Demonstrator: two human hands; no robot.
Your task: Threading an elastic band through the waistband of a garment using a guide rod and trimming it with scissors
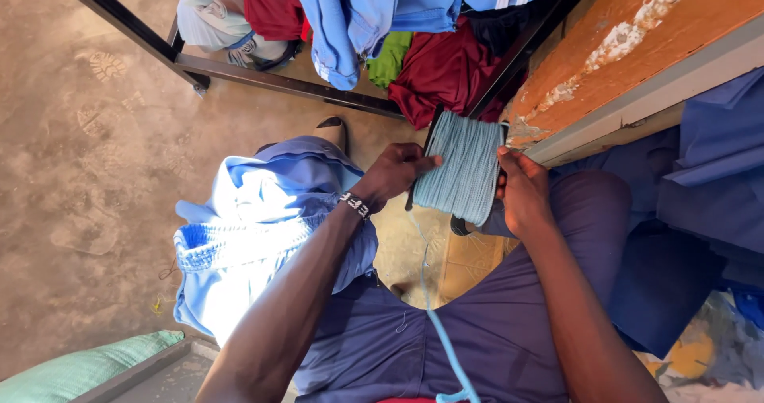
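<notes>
A flat card wound with pale blue cord (463, 167) is held up in front of me between both hands. My left hand (391, 174) pinches its left edge, a beaded band on the wrist. My right hand (521, 192) grips its right edge. A loose strand of the same cord (436, 323) trails down from the card across my dark blue trousers toward the bottom of the view. A light blue garment with a gathered waistband (255, 236) lies over my left knee.
A black metal frame (239, 73) crosses the concrete floor ahead, with red, blue and green clothes (434, 65) piled behind it. An orange wooden board (637, 45) runs along the right. Dark blue fabric (700, 196) lies at right, a green sack (87, 367) at lower left.
</notes>
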